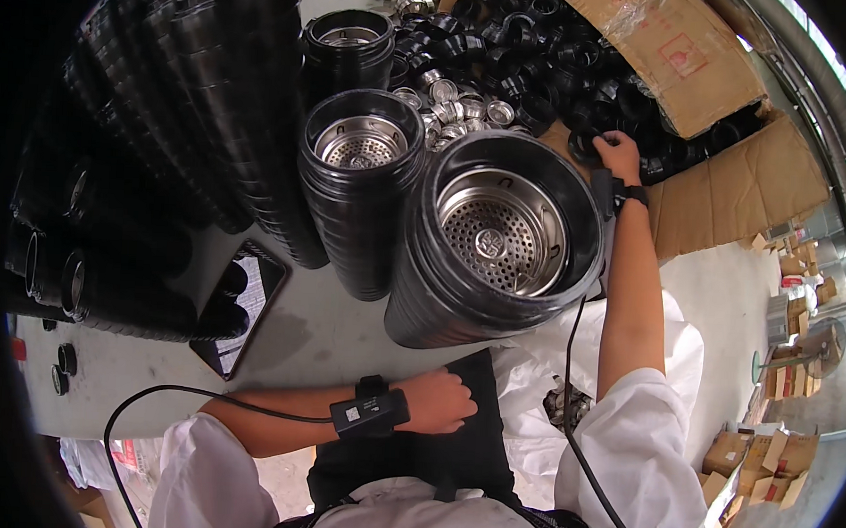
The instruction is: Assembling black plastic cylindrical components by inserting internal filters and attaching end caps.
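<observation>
My right hand [618,155] reaches into the cardboard box at the back right, its thumb and fingers pinching a black plastic ring [584,149]. Loose black rings lie all around it. Close to my body, my left hand [441,402] is curled in a fist over my dark-clothed lap, with nothing visible in it. Between my arms rises a tall stack of black rings [431,307]. A round steel strainer [490,240] with a perforated bottom sits inside its top ring. Behind it, a second ring stack [349,232] also has a steel strainer [360,144] in its top.
A third stack [346,72] stands farther back. Tall black stacks [233,76] crowd the left, with more lying below. A phone [242,308] rests on the grey table [315,354]. Loose steel strainers [454,105] lie beside the cardboard box [729,183]. Cables run from my wrist devices.
</observation>
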A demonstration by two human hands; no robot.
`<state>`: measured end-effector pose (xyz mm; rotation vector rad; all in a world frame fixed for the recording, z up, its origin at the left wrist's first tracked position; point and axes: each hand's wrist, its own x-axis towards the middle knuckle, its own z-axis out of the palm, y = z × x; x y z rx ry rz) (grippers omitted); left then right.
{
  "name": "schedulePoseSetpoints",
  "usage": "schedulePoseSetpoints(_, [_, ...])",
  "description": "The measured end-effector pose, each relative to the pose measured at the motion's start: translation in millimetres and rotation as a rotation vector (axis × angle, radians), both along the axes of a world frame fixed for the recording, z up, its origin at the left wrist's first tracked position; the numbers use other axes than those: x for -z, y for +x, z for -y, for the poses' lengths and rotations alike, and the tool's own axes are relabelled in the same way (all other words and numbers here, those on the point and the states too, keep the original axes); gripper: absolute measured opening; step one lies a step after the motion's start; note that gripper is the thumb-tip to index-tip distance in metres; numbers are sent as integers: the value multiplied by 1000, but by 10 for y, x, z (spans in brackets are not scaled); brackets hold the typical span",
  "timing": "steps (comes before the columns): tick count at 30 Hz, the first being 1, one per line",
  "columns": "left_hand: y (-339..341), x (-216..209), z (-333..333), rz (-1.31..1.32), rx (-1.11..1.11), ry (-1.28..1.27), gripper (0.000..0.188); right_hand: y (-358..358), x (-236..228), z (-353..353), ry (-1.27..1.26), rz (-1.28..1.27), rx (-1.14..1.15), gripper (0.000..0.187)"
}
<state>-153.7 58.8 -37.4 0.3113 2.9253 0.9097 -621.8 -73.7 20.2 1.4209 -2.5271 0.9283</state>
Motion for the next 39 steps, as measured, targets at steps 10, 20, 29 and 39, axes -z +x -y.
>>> schedulePoseSetpoints(10, [-15,21,26,-25,-14,-5,16,1053,-775,-1152,131,666,-418,27])
schedulePoseSetpoints(20, [-10,-14,24,-19,-25,-18,14,2227,-305,-2217,-107,-270,-144,40])
schedulePoseSetpoints(29, [-10,3,27,-19,-24,-15,14,2383,39,-2160,265,-122,-215,54])
schedulePoseSetpoints(39, [-15,6,39,-30,-14,-6,15,2266,-33,-2020,265,-87,-251,55])
